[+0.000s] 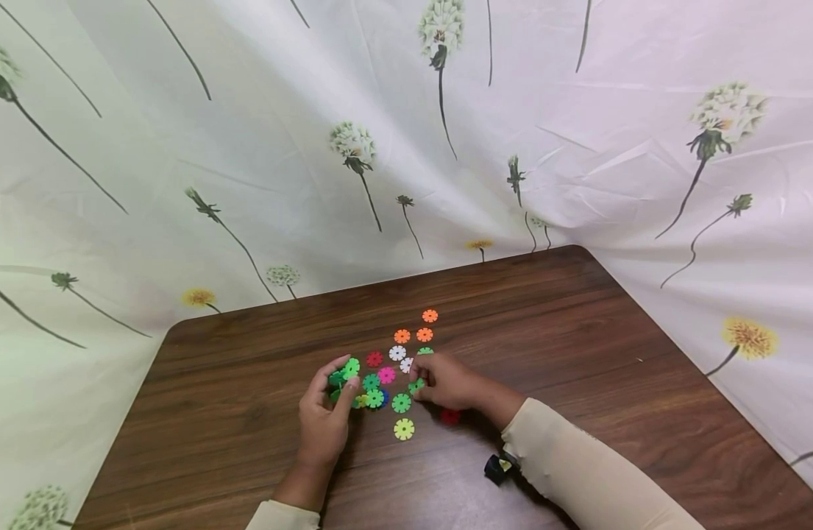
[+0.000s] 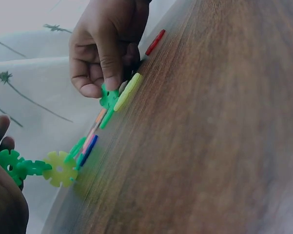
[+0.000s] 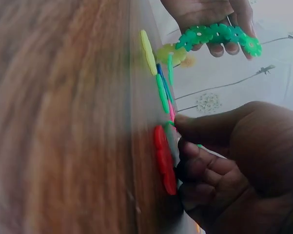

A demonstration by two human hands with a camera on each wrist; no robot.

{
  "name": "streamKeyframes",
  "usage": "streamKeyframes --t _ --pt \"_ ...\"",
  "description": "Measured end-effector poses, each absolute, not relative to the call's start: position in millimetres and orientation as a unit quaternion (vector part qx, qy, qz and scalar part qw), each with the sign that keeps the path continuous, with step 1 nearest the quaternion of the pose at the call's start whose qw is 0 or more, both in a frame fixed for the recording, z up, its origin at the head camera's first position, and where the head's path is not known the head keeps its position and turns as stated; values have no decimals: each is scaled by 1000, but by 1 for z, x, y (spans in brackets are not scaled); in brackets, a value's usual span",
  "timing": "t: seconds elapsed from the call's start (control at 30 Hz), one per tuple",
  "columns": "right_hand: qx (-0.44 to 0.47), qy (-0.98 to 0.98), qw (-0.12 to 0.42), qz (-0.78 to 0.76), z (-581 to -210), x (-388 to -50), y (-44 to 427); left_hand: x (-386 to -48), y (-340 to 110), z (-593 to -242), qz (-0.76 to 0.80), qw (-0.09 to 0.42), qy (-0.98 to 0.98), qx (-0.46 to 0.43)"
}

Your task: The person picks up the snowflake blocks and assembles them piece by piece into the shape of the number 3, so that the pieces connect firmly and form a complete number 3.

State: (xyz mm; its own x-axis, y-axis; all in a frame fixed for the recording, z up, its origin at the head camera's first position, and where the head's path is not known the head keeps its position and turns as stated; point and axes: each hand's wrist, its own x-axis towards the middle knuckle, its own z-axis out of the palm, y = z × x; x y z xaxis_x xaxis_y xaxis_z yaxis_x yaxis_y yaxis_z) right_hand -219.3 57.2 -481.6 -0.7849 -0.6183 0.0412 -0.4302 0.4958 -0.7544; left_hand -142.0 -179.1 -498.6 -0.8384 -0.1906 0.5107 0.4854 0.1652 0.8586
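Observation:
My left hand (image 1: 323,419) holds a chain of interlocked notched plastic discs (image 3: 219,33), mostly green with a yellow disc (image 2: 59,168) at the lower end. Thumb and fingers are curled about the chain, which is raised above the table at its upper part. Across from it, my right hand (image 1: 449,379) pinches a single green disc (image 2: 108,97) between thumb and fingers, just over the tabletop. A flat green disc (image 1: 401,403) and a yellow disc (image 1: 404,429) lie between the hands. Beneath the right wrist is a red disc (image 1: 450,417).
Loose orange discs (image 1: 430,316), white discs (image 1: 397,353), a crimson disc (image 1: 374,358) and a pink disc (image 1: 386,375) lie beyond the hands on the brown wooden table (image 1: 247,383). A small black object (image 1: 497,469) is beside the right sleeve. Flower-printed cloth (image 1: 260,184) hangs behind.

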Motion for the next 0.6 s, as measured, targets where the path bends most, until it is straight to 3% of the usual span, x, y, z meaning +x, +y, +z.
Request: streamKeyframes --t 0.37,0.6 --pt "-331 792 121 -498 -477 -218 57 -136 -172 -492 -636 261 -720 -92" --pt "-329 745 90 -574 -465 -207 54 -132 -168 -490 -634 244 -729 -82"
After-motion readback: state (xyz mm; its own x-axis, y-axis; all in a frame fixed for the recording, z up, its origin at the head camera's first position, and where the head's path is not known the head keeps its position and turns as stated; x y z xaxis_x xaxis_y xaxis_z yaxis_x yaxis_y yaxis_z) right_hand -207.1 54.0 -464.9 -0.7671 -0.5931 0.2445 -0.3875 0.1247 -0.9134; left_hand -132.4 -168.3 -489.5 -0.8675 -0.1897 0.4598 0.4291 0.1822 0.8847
